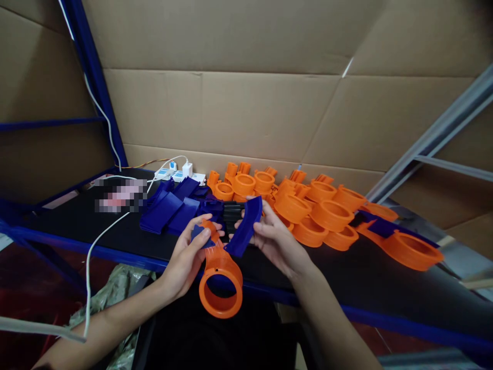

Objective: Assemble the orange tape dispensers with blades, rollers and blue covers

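My left hand (pixel 188 252) is closed around the neck of an orange plastic ring part (pixel 221 308), whose round opening hangs downward past the table's front edge. A small dark blue piece (pixel 201 235) shows under my left thumb, against the orange neck. My right hand (pixel 278 241) grips a curved dark blue plastic strip (pixel 245 228) between thumb and fingers, tilted, its lower end close to the orange part. Whether the strip and the orange part touch, I cannot tell. Behind my hands lie several black cylindrical pieces (pixel 231 216), partly hidden.
Flat blue plastic pieces (pixel 165 208) are heaped to the left. Several orange ring parts (pixel 331 216) are stacked at the back and right, one assembled with a blue strip (pixel 400 231). A white power strip (pixel 177 176) with cables sits behind. Cardboard walls (pixel 231 108) enclose the black tabletop (pixel 370 288).
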`<state>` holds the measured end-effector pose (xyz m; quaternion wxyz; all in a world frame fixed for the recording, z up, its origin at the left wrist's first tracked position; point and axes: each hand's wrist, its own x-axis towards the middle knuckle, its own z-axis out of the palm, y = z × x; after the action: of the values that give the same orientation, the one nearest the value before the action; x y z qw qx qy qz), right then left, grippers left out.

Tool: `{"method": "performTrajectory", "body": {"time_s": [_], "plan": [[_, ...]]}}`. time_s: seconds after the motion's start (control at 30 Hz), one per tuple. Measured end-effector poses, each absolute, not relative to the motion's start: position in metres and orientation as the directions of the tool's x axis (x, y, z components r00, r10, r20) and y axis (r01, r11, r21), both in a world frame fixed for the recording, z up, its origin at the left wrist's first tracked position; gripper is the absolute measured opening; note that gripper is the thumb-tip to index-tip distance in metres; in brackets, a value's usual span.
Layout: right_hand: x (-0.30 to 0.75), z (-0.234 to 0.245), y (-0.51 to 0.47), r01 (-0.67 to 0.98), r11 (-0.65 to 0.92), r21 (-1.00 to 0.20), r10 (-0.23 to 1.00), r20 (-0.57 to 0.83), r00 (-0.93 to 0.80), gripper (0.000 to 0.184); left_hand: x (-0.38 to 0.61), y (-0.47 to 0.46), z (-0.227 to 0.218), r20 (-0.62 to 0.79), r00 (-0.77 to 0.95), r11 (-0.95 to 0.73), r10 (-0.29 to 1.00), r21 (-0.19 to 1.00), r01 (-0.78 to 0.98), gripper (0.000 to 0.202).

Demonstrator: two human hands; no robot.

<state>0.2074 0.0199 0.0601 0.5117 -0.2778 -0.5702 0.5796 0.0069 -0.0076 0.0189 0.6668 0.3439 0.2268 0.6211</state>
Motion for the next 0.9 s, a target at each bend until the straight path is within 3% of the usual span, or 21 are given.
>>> {"method": "performTrajectory", "body": {"time_s": [0.1,0.4,0.9], "plan": [[0.204,0.061,0.021,-0.391,0.025,-0.92,0.933,0.162,-0.322,0.029,0.007,-0.01,0.017,0.148,0.106,-0.039,0.983,0.738,-0.674,0.04],[0.187,0.056,0.005,-0.504,-0.219,-0.835,0.956,-0.081,-0.282,0.027,0.008,-0.01,0.008,0.32,-0.087,-0.296,0.943,0.696,-0.654,0.042],[0.172,0.066,-0.019,-0.545,-0.029,-0.838,0.993,0.04,-0.115,0.018,0.005,-0.016,0.006,0.417,-0.126,-0.411,0.9,0.716,-0.564,0.067]]}}
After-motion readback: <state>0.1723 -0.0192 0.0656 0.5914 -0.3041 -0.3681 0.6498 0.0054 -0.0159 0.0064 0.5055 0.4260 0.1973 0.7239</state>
